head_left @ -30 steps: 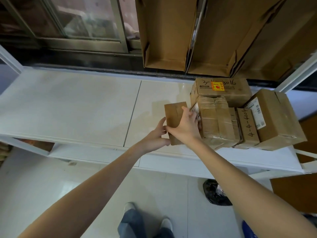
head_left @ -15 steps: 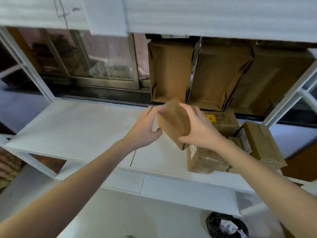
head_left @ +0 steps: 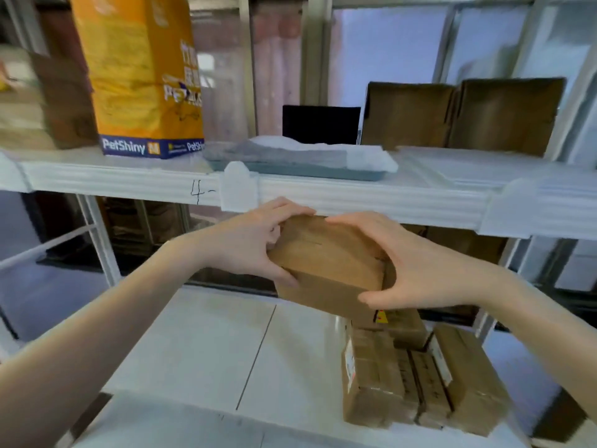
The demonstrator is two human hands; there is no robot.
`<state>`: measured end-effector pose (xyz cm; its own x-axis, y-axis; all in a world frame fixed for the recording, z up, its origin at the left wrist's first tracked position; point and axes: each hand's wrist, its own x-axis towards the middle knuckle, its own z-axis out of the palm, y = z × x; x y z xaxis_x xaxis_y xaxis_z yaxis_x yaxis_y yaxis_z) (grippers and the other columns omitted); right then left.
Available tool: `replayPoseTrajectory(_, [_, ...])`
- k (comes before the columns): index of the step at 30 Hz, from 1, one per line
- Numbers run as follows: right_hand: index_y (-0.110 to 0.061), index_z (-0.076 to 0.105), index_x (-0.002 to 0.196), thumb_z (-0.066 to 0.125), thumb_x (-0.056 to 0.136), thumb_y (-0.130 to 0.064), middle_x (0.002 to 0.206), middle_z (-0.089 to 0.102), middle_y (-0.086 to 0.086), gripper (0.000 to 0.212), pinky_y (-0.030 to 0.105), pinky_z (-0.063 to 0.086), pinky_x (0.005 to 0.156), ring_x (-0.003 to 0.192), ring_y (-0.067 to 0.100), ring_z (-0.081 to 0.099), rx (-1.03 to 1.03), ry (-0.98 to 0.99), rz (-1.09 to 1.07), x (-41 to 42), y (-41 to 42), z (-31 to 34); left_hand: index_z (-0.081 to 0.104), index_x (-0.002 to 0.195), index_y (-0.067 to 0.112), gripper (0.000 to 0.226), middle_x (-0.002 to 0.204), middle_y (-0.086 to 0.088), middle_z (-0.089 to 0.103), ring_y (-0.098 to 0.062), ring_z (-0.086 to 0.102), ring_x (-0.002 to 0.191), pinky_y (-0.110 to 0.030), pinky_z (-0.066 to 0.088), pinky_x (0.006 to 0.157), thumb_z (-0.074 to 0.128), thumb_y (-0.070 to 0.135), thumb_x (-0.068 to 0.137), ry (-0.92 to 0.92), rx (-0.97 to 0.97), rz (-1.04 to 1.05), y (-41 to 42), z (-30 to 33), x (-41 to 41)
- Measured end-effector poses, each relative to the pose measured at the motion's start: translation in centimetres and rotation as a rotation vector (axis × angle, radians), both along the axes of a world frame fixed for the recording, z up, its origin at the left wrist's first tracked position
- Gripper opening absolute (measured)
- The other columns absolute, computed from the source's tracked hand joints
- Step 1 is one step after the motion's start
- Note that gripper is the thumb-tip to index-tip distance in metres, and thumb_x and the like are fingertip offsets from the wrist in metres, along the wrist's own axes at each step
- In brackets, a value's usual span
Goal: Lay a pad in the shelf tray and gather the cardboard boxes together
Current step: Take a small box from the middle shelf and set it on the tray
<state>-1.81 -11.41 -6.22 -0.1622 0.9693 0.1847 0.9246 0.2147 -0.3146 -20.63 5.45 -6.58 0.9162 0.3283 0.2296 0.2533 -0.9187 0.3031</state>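
I hold a small brown cardboard box (head_left: 329,270) in the air with both hands, just under the edge of the upper shelf. My left hand (head_left: 248,244) grips its left end and my right hand (head_left: 416,270) grips its right end. Below it, on the lower white shelf, several taped cardboard boxes (head_left: 420,379) stand packed together at the right. On the upper shelf lies a grey-blue tray (head_left: 310,173) with a white and grey pad (head_left: 307,153) spread over it.
An orange PetShiny bag (head_left: 142,79) stands at the left of the upper shelf (head_left: 371,195). Open empty cartons (head_left: 462,114) and a black panel (head_left: 321,124) stand behind the tray. White shelf posts (head_left: 97,237) frame the left side. The lower shelf (head_left: 210,344) stretches left of the boxes.
Both hands have lifted the small box from the lower shelf up to the level of the upper shelf edge. My view has tilted upward, bringing the upper shelf, tray and bag into sight.
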Motion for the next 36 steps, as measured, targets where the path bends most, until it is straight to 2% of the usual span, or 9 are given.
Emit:
replayPoseTrajectory(6, [-0.061,0.016,0.13,0.065,0.069,-0.058,0.128,0.024,-0.046,0.078,-0.003,0.032,0.087,0.119,-0.025,0.027,0.317,0.121,-0.023,0.0,-2.4,4.6,0.033,0.133,0.047,0.092,0.129,0.03,0.037,0.009,0.04,0.119,-0.01,0.04,0.089,0.076,0.055,0.052,-0.282,0.011,0.015,-2.2,5.2,-2.4])
replayPoseTrajectory(12, [-0.046,0.021,0.136,0.061,0.067,-0.058,0.127,0.031,-0.036,0.08,0.006,0.031,0.089,0.113,-0.018,0.036,0.589,0.122,-0.118,-0.2,-0.8,8.4,0.033,0.134,0.036,0.089,0.131,0.015,0.038,0.005,0.043,0.112,0.001,0.04,0.081,0.079,0.042,0.058,-0.534,0.14,0.019,-1.6,9.8,-2.6])
replayPoseTrajectory(16, [-0.041,0.017,0.143,0.069,0.078,-0.036,0.137,0.043,-0.012,0.084,0.021,0.045,0.084,0.099,0.007,0.057,0.688,0.186,-0.195,-0.2,1.3,10.2,0.033,0.138,0.023,0.09,0.132,0.008,0.035,-0.002,0.035,0.12,-0.018,0.041,0.095,0.084,0.031,0.064,-0.621,0.341,0.092,0.7,12.0,-1.7])
replayPoseTrajectory(21, [-0.039,0.009,0.147,0.064,0.084,-0.034,0.142,0.04,-0.009,0.083,0.039,0.051,0.09,0.094,0.016,0.064,0.635,0.259,-0.237,-0.1,5.0,11.0,0.031,0.139,0.017,0.09,0.139,-0.001,0.03,-0.012,0.033,0.126,-0.025,0.033,0.105,0.083,0.021,0.065,-0.614,0.463,0.139,3.3,12.5,0.4])
replayPoseTrajectory(25, [-0.038,0.009,0.147,0.059,0.086,-0.037,0.133,0.037,-0.005,0.079,0.037,0.052,0.084,0.088,0.018,0.062,0.532,0.253,-0.272,0.6,8.2,10.8,0.02,0.144,0.025,0.095,0.139,0.006,0.018,-0.006,0.026,0.12,-0.017,0.032,0.099,0.08,0.029,0.071,-0.499,0.326,0.171,5.2,11.9,1.8])
replayPoseTrajectory(29, [-0.035,0.004,0.148,0.058,0.088,-0.032,0.134,0.03,-0.003,0.081,0.04,0.053,0.08,0.08,0.025,0.063,0.46,0.262,-0.313,1.4,11.0,9.8,0.022,0.144,0.021,0.065,0.13,0.007,0.017,-0.009,0.027,0.118,-0.005,0.037,0.089,0.057,0.014,0.09,-0.468,0.112,0.178,6.8,11.2,3.3])
replayPoseTrajectory(31, [-0.031,0.003,0.148,0.056,0.09,-0.029,0.134,0.03,-0.001,0.079,0.029,0.052,0.071,0.083,0.022,0.061,0.424,0.269,-0.332,1.9,12.1,9.3,0.025,0.144,0.018,0.056,0.125,0.007,0.016,-0.01,0.026,0.119,0.004,0.034,0.078,0.047,0.007,0.093,-0.46,0.018,0.167,7.8,10.7,4.0])
replayPoseTrajectory(33, [-0.028,0.009,0.147,0.054,0.091,-0.026,0.133,0.029,0.0,0.072,0.015,0.046,0.056,0.089,0.021,0.062,0.381,0.273,-0.351,2.3,12.7,8.8,0.03,0.141,0.021,0.051,0.123,0.008,0.018,-0.01,0.028,0.118,0.001,0.034,0.075,0.043,0.004,0.094,-0.457,-0.046,0.166,8.7,10.0,4.7])
replayPoseTrajectory(36, [-0.026,0.019,0.141,0.051,0.093,-0.021,0.129,0.031,0.0,0.058,0.011,0.041,0.051,0.089,0.02,0.063,0.368,0.256,-0.356,2.9,13.2,8.0,0.035,0.135,0.022,0.048,0.125,0.005,0.023,-0.012,0.034,0.108,0.002,0.036,0.071,0.042,0.0,0.093,-0.462,-0.083,0.17,9.6,9.0,5.2])
